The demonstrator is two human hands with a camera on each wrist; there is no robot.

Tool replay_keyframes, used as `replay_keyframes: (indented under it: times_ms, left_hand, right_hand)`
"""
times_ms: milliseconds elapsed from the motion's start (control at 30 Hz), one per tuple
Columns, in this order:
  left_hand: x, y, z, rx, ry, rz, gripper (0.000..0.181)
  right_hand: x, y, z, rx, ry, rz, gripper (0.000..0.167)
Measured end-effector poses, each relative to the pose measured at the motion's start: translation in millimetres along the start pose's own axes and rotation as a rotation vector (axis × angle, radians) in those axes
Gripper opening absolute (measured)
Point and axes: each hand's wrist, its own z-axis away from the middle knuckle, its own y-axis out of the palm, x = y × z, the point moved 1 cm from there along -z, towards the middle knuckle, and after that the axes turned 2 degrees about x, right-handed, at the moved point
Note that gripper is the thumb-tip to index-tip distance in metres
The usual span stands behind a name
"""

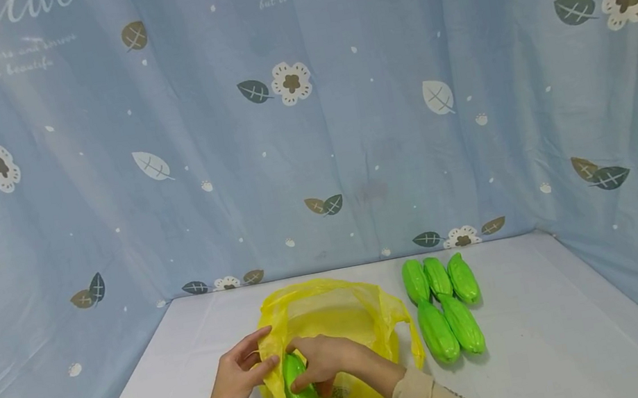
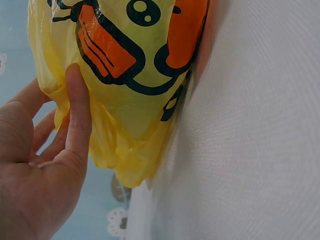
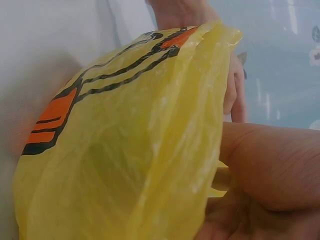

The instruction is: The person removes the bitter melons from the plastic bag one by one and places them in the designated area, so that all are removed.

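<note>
A yellow plastic bag [image 1: 340, 326] with handle loops stands open on the white table. My left hand [image 1: 231, 379] pinches its left rim; in the left wrist view, the left hand [image 2: 47, 150] has thumb and fingers on either side of the bag [image 2: 117, 112]. Reaching into the mouth from the right, my right hand [image 1: 323, 360] grips a shiny bright-green elongated piece [image 1: 293, 374], which lies inside near the left wall. In the right wrist view, the bag [image 3: 115, 135] hides the fingertips of the right hand [image 3: 265, 170] and the green piece.
Several similar green elongated pieces [image 1: 439, 334] lie in two rows on the white table [image 1: 544, 330], right of the bag. A blue curtain [image 1: 374, 147] with leaves and flowers encloses the back and sides. The bag's right handle loop [image 1: 413, 334] hangs towards the pieces.
</note>
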Motion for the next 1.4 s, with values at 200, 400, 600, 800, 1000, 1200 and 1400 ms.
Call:
replay_keyframes:
  times_ms: [200, 400, 600, 800, 1000, 1200, 1400]
  left_hand:
    - [0.1, 0.0, 0.4, 0.004, 0.006, 0.002, 0.055]
    - [-0.1, -0.3, 0.3, 0.006, 0.012, -0.002, 0.055]
    - [-0.6, 0.3, 1.0, 0.011, 0.022, -0.001, 0.056]
    - [-0.7, 0.0, 0.6, 0.004, 0.024, -0.007, 0.055]
    - [0.2, 0.3, 2.0, 0.001, 0.026, -0.031, 0.057]
    - [0.4, 0.5, 1.5, -0.007, 0.002, -0.018, 0.055]
    - [0.2, 0.6, 0.5, -0.009, 0.007, -0.015, 0.055]
  right_hand:
    - [-2.3, -0.8, 0.3, 0.000, -0.004, -0.002, 0.059]
    - [-4.3, -3.0, 2.7, -0.002, -0.017, 0.008, 0.060]
    - [-7.1, -5.8, 5.1, -0.004, -0.027, 0.051, 0.056]
    - [-10.9, -10.4, 9.3, 0.003, -0.020, 0.042, 0.058]
    - [-17.0, -15.7, 12.5, 0.006, -0.044, 0.038, 0.056]
    - [-22.9, -20.6, 15.4, 0.031, -0.040, -0.015, 0.055]
    - [-25.6, -26.8, 21.9, 0.017, -0.050, -0.108, 0.054]
